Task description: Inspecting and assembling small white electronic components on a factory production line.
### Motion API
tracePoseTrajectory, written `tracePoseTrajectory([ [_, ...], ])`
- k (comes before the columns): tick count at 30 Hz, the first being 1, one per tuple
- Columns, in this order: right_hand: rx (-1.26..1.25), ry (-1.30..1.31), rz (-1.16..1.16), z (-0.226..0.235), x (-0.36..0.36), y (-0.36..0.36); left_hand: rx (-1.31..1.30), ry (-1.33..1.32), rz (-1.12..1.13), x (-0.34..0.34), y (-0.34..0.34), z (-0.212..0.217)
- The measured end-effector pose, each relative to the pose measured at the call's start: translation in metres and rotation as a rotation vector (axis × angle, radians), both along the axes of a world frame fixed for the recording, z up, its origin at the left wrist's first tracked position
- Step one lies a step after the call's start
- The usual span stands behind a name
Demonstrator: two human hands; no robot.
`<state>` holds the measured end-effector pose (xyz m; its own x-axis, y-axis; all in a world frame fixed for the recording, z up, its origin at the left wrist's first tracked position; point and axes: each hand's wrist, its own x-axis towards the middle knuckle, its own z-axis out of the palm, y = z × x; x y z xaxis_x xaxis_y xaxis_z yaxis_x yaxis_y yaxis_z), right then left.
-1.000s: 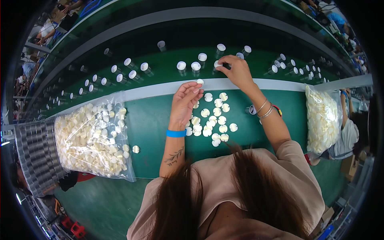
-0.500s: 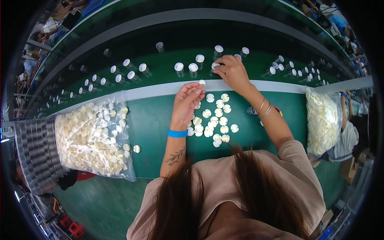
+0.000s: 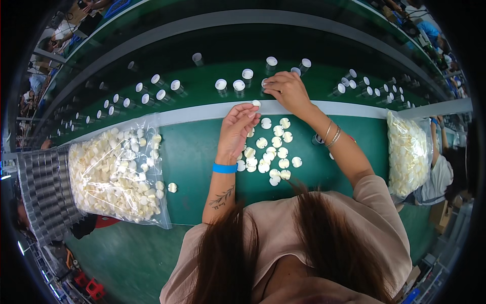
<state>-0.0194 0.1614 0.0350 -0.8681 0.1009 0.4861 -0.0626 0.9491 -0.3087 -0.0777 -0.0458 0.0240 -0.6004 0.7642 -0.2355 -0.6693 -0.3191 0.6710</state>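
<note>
My left hand (image 3: pixel 238 126) is closed in a pinch on a small white disc (image 3: pixel 256 103), just over the pale metal rail. Beyond the rail, on the dark green belt, my right hand (image 3: pixel 288 91) has its fingertips closed at the top of a white-topped cylinder (image 3: pixel 265 84), mostly hidden by them. Close by on the belt stand other white-topped cylinders (image 3: pixel 239 85). Several loose cream-white notched discs (image 3: pixel 277 130) lie scattered on the green table between my forearms.
A clear plastic bag full of discs (image 3: pixel 119 175) lies on the left, beside a stack of grey metallic cylinders (image 3: pixel 45 195). Another full bag (image 3: pixel 407 154) sits at the right. One cylinder (image 3: pixel 317 139) stands by my right wrist. The metal rail (image 3: pixel 349 109) separates table and belt.
The cylinders on the belt have shifted a little to the left, and my right hand has moved left along with the one at its fingertips. My left hand has barely moved.
</note>
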Motion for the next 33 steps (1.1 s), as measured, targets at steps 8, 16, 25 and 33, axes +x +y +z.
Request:
tracePoseTrajectory([
  [8,0.187,-0.146,-0.029,0.009,-0.006,-0.015,0.011,0.006,-0.001,0.002,-0.002,0.002],
  [16,0.012,-0.088,0.11,0.049,0.01,-0.008,0.113,0.048,0.065,-0.005,-0.005,0.004],
  [25,-0.284,-0.346,-0.134,0.021,0.105,-0.064,-0.403,1.353,0.093,0.014,0.007,0.016],
  [33,-0.519,-0.189,-0.11,0.004,0.11,-0.058,-0.444,1.624,0.012,0.025,0.009,0.006],
])
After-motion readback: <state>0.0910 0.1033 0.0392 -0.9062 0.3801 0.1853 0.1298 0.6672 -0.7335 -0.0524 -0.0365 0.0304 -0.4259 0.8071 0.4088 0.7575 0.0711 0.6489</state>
